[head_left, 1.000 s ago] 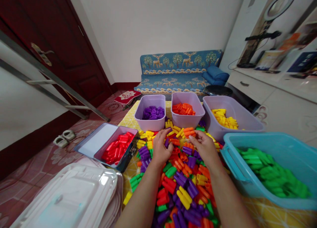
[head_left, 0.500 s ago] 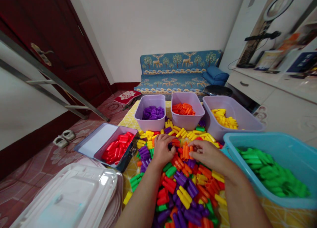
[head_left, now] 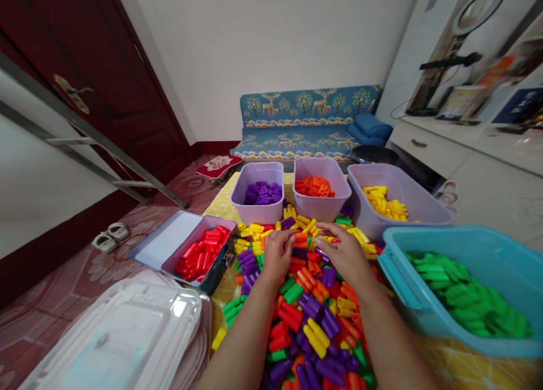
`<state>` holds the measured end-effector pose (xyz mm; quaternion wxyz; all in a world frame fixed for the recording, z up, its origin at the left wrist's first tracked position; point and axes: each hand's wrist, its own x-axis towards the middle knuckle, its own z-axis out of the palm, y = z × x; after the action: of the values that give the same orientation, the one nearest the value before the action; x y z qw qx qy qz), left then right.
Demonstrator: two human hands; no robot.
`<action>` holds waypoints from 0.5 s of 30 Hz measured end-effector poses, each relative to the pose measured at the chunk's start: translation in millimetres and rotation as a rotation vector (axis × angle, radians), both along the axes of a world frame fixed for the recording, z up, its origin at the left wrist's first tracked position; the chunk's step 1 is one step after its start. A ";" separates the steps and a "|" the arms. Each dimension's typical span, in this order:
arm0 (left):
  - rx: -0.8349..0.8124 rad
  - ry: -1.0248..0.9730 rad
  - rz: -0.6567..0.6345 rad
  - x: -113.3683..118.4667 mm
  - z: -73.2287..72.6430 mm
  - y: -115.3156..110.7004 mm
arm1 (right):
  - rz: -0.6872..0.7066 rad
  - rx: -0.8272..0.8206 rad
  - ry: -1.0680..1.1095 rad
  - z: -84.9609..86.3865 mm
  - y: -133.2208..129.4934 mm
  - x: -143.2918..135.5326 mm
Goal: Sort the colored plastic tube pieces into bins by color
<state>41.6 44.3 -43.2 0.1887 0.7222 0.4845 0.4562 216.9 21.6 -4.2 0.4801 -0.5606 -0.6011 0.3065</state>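
Observation:
Loose plastic peg-like blocks [head_left: 316, 336] in red, orange, yellow, green and purple lie heaped on the table, many in joined rows. My left hand [head_left: 278, 255] is closed at the far part of the heap, thumb and fingers around an orange block [head_left: 300, 240]. Just to its right, my right hand [head_left: 344, 253] reaches over the blocks with thumb and fingers apart, and nothing shows between them. Sorted blocks fill the bins around: purple blocks [head_left: 263, 193], orange blocks [head_left: 314, 186], yellow blocks [head_left: 385, 203], green blocks [head_left: 469, 297] and red blocks [head_left: 203, 254].
Three lilac bins [head_left: 257, 212] line the table's far side. A large blue bin [head_left: 418, 311] stands at right, a hinged tin box [head_left: 167, 243] at left. Stacked pale lids [head_left: 127, 333] lie front left. Beyond are a patterned sofa [head_left: 305, 118] and a ladder [head_left: 85, 130].
My right hand has moved slightly forward and its fingers have spread; the orange blocks it held are no longer in it. My left hand has stayed nearly in place with its orange block.

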 end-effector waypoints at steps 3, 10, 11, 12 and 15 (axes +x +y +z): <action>-0.009 -0.081 -0.039 1.0 2.1 -2.6 | 0.086 -0.070 -0.042 -5.6 0.1 -7.1; -0.052 -0.183 -0.053 2.4 7.8 -7.0 | 0.123 -0.074 -0.007 -4.1 -2.1 -15.1; -0.060 -0.191 -0.057 2.3 8.8 -7.8 | 0.104 -0.073 0.012 -3.6 -2.1 -14.6; -0.068 -0.202 -0.070 2.3 9.8 -8.7 | 0.081 -0.070 0.032 -3.2 -2.0 -14.1; -0.093 -0.248 -0.128 3.4 11.7 -11.6 | 0.023 -0.054 0.107 -2.0 -2.1 -13.4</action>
<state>45.0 32.7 -31.5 0.3089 0.6804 0.4310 0.5059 203.6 19.5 -6.2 0.4926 -0.5493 -0.5724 0.3577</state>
